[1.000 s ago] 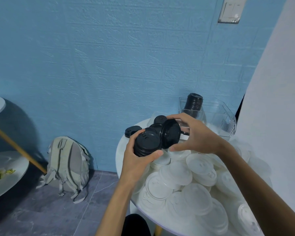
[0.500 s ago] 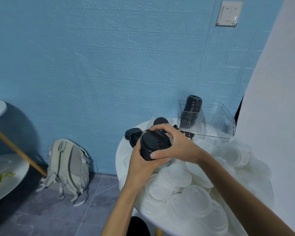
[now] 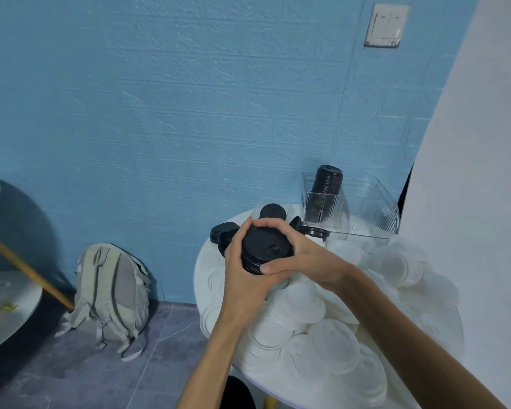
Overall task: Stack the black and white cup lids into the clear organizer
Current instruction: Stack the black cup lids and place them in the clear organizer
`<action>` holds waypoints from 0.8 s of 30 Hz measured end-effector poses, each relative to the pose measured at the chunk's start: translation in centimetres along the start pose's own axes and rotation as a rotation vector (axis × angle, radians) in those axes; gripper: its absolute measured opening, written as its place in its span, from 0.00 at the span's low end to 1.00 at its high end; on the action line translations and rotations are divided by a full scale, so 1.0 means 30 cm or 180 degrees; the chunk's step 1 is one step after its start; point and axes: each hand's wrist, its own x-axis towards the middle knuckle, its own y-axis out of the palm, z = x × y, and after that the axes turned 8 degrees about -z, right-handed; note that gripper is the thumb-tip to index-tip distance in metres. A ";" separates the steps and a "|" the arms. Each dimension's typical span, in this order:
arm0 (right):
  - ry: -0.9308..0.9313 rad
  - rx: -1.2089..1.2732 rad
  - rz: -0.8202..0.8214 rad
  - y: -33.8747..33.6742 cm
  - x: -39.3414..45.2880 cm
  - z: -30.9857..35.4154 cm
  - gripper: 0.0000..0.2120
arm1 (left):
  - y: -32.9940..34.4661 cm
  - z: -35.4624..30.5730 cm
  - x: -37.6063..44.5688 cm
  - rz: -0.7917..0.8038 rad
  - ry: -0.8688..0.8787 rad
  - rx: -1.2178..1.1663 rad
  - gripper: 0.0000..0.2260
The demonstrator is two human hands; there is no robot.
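Short stack of round black plastic cup lids (image 3: 266, 250), clasped by left hand (image 3: 242, 273) and right hand (image 3: 304, 261), both grips curled around it, above the round white surface (image 3: 202, 261), near the clear plastic organizer (image 3: 366, 214).

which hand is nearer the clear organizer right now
Right. The right hand grips the black lid stack on the side facing the clear organizer; the left hand grips the stack's far side.
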 end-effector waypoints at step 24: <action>0.0355 -0.2960 -0.1324 -0.346 0.177 -0.180 0.14 | -0.024 0.017 0.015 -0.0026 -0.0218 -0.0057 0.37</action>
